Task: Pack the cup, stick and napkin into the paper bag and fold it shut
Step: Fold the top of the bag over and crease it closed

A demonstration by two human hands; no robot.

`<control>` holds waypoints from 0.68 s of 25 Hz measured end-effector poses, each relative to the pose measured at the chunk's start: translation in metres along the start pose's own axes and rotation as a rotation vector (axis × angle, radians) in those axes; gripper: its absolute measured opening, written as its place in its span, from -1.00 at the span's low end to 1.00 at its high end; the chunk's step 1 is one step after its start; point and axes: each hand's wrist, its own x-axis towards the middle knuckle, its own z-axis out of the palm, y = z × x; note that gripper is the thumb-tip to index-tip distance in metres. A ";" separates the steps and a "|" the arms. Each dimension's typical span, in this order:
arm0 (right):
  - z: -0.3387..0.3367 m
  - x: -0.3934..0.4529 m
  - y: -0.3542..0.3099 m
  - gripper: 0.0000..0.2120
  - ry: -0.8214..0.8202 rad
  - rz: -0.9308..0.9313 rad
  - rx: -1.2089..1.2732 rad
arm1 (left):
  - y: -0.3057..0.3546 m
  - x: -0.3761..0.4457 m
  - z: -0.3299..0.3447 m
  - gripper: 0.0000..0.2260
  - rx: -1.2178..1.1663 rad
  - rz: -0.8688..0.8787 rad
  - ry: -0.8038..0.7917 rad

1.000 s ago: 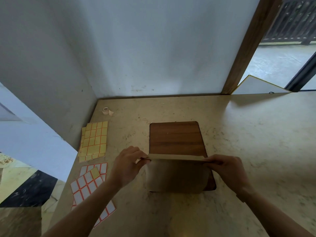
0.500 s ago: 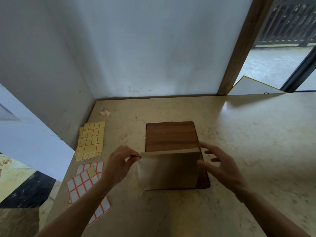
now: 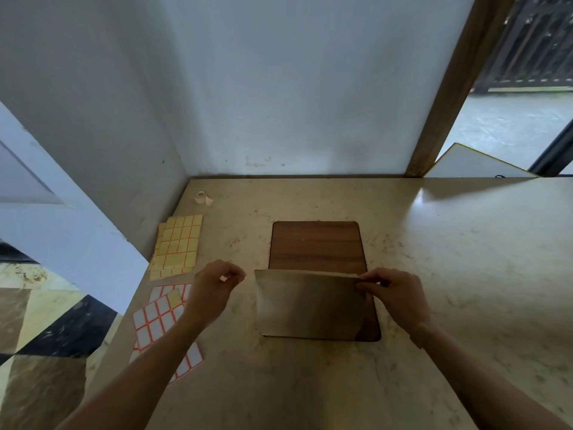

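The bag [image 3: 311,305] lies flat on the board [image 3: 316,245] near the desk's [image 3: 449,274] front edge. The right hand [image 3: 395,297] pinches its top right corner; the left hand [image 3: 214,287], curled, pinches something small and white beside it. Cup, stick and napkin are unseen; whether the fold is finished cannot be told.

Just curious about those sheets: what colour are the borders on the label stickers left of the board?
Orange-red borders on the label sheets, clearest in the head view.
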 end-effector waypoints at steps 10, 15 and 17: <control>-0.002 0.002 -0.001 -0.84 -0.047 0.017 0.058 | 0.016 -0.002 0.009 -0.83 -0.066 -0.024 -0.093; 0.000 0.000 -0.003 -0.87 -0.031 0.019 0.040 | 0.014 -0.006 0.017 -0.84 -0.056 -0.043 -0.018; 0.001 -0.001 -0.007 -0.86 -0.026 0.016 0.028 | 0.011 -0.007 0.014 -0.85 -0.067 -0.034 -0.033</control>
